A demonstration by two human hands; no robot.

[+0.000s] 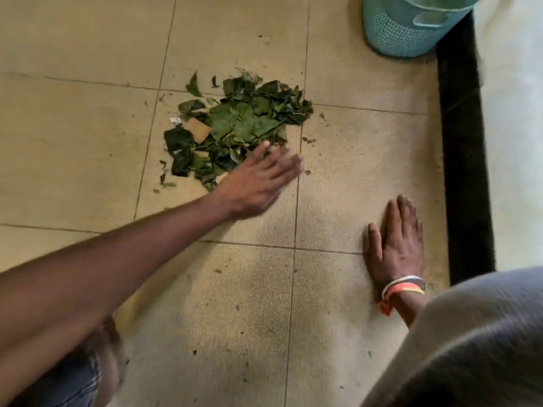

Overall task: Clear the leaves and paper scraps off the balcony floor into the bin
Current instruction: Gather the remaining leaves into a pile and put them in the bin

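Here, left hand (258,183) spreads at the leaf pile (241,121) edge, right hand (396,245) flat on open floor (352,171).

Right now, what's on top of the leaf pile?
The left hand covers the near edge of the leaf pile; a brown paper scrap shows at its left. Whatever lies beneath is hidden.

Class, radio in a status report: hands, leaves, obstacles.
Left hand open at heap of green leaves and brown paper scraps. Right hand flat on beige tiled floor. Teal plastic bin beyond, unblocked.

left grip (258,183) outstretched, fingers straight; right grip (395,245) flat, palm down.
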